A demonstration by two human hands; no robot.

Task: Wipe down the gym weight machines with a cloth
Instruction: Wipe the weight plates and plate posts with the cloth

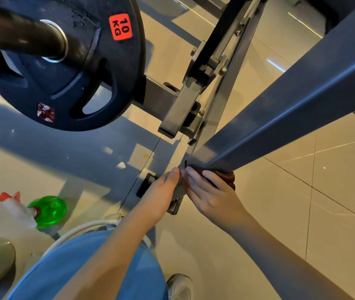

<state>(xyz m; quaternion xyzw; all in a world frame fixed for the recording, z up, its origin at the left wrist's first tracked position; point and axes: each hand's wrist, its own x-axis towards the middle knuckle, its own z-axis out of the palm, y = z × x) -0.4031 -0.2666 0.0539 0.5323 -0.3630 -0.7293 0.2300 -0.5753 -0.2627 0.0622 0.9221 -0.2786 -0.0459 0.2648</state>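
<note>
The dark red cloth (230, 178) is pressed against the foot of the grey machine beam (291, 105) by the right hand (212, 192), fingers laid nearly straight over it. The left hand (161, 191) is extended, uncurled, fingertips touching the beam's foot beside the cloth. A green spray bottle (47, 210) is noted on the tiled floor (334, 191), well left.

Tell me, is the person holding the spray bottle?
No, the green spray bottle sits on the floor, while the right hand presses the cloth to the beam.
</note>
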